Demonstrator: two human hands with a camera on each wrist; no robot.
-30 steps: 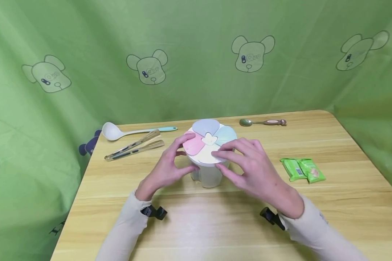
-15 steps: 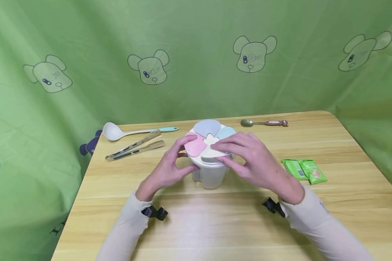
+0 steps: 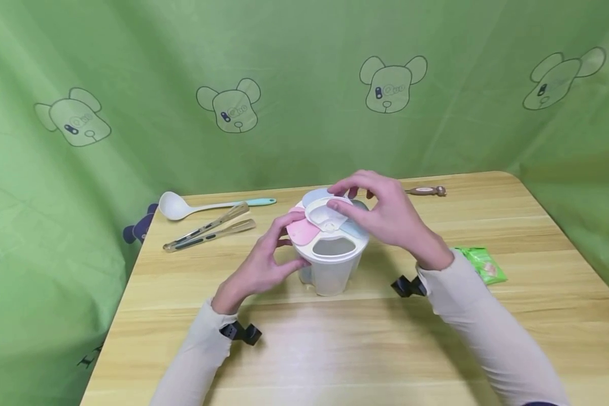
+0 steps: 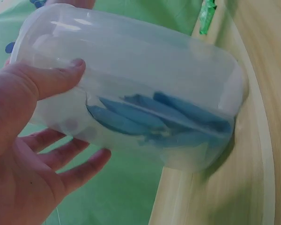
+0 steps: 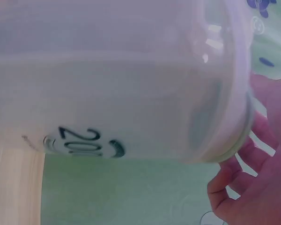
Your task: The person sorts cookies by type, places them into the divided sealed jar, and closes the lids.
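A translucent storage canister (image 3: 331,277) stands upright on the table under a lid with petal-shaped flaps. The white flap (image 3: 318,214) is lifted, and a front opening (image 3: 334,246) shows in the lid. My left hand (image 3: 256,268) grips the canister's left side near the rim, fingers by the pink flap (image 3: 303,232) and thumb lower on the wall. The raised flap is held between thumb and fingers of my right hand (image 3: 393,211). Blue pieces (image 4: 164,115) show through the canister wall in the left wrist view. Dark printing (image 5: 84,142) marks the wall in the right wrist view.
A white ladle (image 3: 175,206) with a teal handle and metal tongs (image 3: 208,228) lie left of the canister. Behind the right hand lies a spoon (image 3: 426,191), its bowl hidden. Green packets (image 3: 484,264) are partly covered by the right arm. A green curtain (image 3: 304,113) hangs behind the table.
My right hand has moved up and back, swinging the white flap from flat to raised and uncovering the opening. My left hand stays on the canister. The right arm now covers part of the packets.
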